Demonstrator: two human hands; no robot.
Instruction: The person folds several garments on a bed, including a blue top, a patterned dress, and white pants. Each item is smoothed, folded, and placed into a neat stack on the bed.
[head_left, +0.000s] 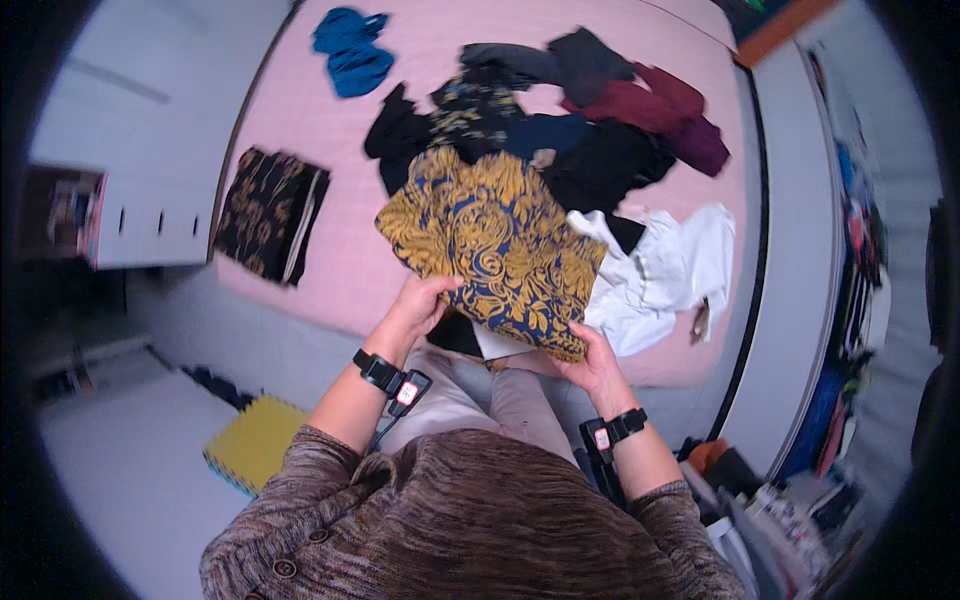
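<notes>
A gold and navy patterned cloth garment (495, 247) is spread between my hands above the near edge of the bed. My left hand (422, 304) pinches its lower left edge, with the thumb on top. At its lower right corner, my right hand (591, 356) grips the fabric. Behind it lies a heap of dark clothes, among them a black garment (604, 165) and a black floral-print one (476, 112). A crumpled white garment (660, 277) rests just right of the patterned cloth. The fingers under the cloth are mostly hidden.
A folded black floral cloth (266, 214) lies on the pink bed sheet (345, 247) at left. Blue clothing (354, 56) sits farther back. Maroon (637, 105) and purple (697, 146) garments lie far right. A white cabinet (150, 135) flanks the bed; yellow foam mats (259, 442) are on the floor.
</notes>
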